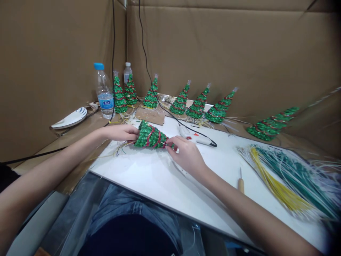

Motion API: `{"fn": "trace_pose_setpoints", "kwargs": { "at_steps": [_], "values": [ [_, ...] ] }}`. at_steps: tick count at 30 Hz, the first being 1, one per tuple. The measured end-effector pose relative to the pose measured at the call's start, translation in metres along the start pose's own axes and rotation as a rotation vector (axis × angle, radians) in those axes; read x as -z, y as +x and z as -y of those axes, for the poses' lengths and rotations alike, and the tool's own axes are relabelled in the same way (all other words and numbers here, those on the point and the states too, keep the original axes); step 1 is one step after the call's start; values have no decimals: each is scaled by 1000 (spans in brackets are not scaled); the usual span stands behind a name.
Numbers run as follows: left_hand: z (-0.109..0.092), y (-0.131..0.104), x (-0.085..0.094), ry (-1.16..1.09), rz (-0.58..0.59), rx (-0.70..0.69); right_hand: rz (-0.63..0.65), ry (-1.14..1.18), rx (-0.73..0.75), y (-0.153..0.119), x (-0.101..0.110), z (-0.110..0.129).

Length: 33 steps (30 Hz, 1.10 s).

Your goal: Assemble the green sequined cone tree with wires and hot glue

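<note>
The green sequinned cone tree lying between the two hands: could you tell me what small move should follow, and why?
Probably draw the red strand on toward the tip: the right hand pinches at the narrow end of the green sequinned cone tree, while the left hand steadies its base.

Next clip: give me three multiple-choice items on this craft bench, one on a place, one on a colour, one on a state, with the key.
1. Where does the wooden-handled awl lie?
A. on the white board, by the right forearm
B. on the plate
C. beside the bottles

2. What colour is the cap of the nearer water bottle?
A. red
B. blue
C. yellow

3. How is the small green tree held?
A. standing upright, untouched
B. lying on its side between both hands
C. hanging from a cable

Key: 1 A, it rests on the white board; 2 B, the cap is blue; 3 B, left hand at its base, right hand at its tip.
</note>
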<state>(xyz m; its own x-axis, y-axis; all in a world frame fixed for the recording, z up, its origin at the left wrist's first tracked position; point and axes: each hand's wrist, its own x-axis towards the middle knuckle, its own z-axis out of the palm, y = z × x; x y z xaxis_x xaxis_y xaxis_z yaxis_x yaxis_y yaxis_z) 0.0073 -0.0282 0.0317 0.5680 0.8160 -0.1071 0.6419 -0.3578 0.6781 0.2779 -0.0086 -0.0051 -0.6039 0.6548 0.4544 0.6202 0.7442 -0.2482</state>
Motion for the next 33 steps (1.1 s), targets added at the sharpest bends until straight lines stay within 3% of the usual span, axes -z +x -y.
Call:
{"fn": "trace_pose_setpoints", "kwargs": {
  "at_steps": [8, 25, 30, 33],
  "values": [
    [8, 3, -4, -251, -68, 95, -51, 61, 11, 1, -4, -1],
    [20, 5, -13, -69, -219, -13, -134, 149, 86, 5, -12, -1],
    [20, 7, -17, -48, -271, 19, -202, 41, 129, 3, -14, 1],
    [20, 9, -19, -90, -282, 23, -182, -72, 137, 1, -15, 6]
  ]
}}
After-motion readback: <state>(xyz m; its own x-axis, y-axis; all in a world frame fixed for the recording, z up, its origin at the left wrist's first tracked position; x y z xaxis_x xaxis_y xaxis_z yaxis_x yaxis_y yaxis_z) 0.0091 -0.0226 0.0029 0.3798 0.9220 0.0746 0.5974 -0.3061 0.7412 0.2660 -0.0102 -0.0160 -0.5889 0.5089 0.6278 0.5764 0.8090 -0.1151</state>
